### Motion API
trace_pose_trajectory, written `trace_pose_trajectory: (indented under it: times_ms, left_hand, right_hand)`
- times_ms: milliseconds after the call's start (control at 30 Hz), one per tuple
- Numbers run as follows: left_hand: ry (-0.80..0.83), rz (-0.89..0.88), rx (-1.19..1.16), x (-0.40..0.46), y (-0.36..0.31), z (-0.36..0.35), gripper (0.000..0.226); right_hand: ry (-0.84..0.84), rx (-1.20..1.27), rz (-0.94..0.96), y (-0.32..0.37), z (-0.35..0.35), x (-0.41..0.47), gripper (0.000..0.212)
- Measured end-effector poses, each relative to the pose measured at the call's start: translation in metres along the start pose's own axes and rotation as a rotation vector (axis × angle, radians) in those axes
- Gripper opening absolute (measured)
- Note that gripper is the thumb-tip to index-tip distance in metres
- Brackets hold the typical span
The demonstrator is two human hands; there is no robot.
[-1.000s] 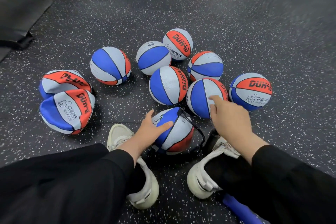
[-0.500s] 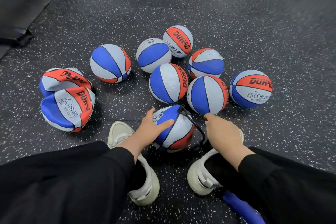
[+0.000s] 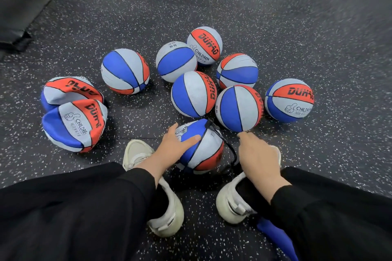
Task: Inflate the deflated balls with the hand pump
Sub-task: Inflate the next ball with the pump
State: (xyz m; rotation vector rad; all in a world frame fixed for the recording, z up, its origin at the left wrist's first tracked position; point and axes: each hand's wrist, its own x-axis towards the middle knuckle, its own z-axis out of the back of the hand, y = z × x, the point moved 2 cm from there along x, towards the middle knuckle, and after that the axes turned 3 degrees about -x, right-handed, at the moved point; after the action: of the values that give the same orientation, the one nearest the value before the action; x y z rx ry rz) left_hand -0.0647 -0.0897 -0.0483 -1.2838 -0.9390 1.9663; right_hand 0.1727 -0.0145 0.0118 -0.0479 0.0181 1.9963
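A red, white and blue ball (image 3: 210, 150) lies on the floor between my shoes, with a thin black hose (image 3: 225, 143) plugged into its top. My left hand (image 3: 174, 146) holds this ball from the left, thumb laid across its blue panel. My right hand (image 3: 258, 154) hovers over my right shoe just right of the hose, its forefinger tip close under an inflated ball (image 3: 239, 108); nothing shows in its grasp. The blue pump body (image 3: 275, 237) pokes out under my right leg. Two deflated, folded balls (image 3: 70, 91) (image 3: 72, 127) lie at the left.
Several round inflated balls (image 3: 194, 93) cluster on the speckled black floor (image 3: 318, 48) beyond my hands. My white shoes (image 3: 137, 152) (image 3: 231, 203) flank the held ball. A dark mat (image 3: 21, 6) lies at the far left.
My right hand has drawn back from the inflated ball it touched and come down beside the hose. My left hand has stayed on the ball between my feet.
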Motion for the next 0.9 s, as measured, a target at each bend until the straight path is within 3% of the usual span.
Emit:
trace_pose_trajectory:
  times_ms: [200,333,433,567,767,833,900]
  left_hand:
    - [0.028,0.004,-0.028,-0.006,-0.002,0.001,0.118]
    - [0.005,0.02,-0.065,-0.005,-0.004,0.003,0.135]
    - [0.001,0.028,-0.087,-0.004,-0.004,0.003,0.14]
    - [-0.002,0.015,-0.074,-0.005,-0.003,0.0,0.14]
    - [0.009,0.016,-0.057,-0.008,-0.005,0.002,0.138]
    - [0.013,0.019,-0.05,-0.008,-0.004,0.001,0.134]
    - [0.012,0.011,-0.053,-0.006,-0.003,0.0,0.121]
  right_hand:
    - [0.065,-0.073,0.044,0.003,0.009,0.023,0.035]
    - [-0.171,-0.04,0.083,0.001,0.057,0.046,0.035]
    - [-0.228,-0.005,0.05,0.005,0.064,0.043,0.031]
    - [-0.06,0.013,-0.069,0.003,0.02,0.013,0.03]
    - [0.139,-0.074,0.053,0.003,0.001,0.016,0.028]
    - [0.131,-0.041,0.061,0.005,0.012,0.023,0.03]
    - [0.003,-0.017,0.071,0.004,0.035,0.033,0.032]
